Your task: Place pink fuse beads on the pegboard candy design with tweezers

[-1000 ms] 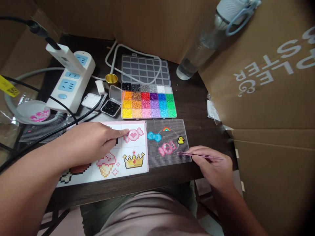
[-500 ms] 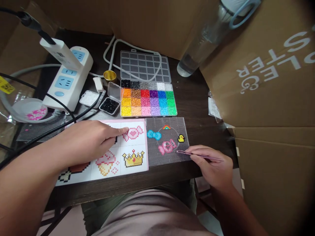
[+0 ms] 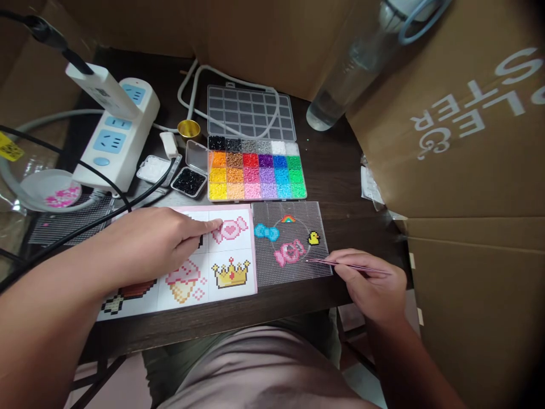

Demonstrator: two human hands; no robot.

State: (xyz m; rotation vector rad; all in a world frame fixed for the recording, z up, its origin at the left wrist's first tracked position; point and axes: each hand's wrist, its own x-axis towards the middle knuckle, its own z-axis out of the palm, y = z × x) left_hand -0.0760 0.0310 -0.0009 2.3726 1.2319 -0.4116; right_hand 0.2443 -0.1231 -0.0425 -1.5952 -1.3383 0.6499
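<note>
My left hand [image 3: 164, 241] rests on a pattern sheet [image 3: 187, 264], index finger stretched out and pointing at the pink candy picture [image 3: 230, 230]. My right hand [image 3: 370, 284] pinches thin pink tweezers [image 3: 347, 265], whose tip sits just right of the pink bead candy [image 3: 289, 253] on the clear pegboard [image 3: 292, 244]. The pegboard also carries a blue bow [image 3: 266, 232], a small rainbow [image 3: 288, 218] and a yellow duck [image 3: 314, 238].
An open bead box [image 3: 255, 168] with coloured compartments lies behind the sheet and pegboard. Small trays of black [image 3: 188, 182] and white beads [image 3: 152, 168], a power strip [image 3: 114, 133] with cables, a water bottle [image 3: 353, 65] and cardboard walls [image 3: 460, 130] surround the dark table.
The tweezers' tip has crept slightly up and left toward the pink bead candy. My left hand has stayed on the sheet; the view shifted a little.
</note>
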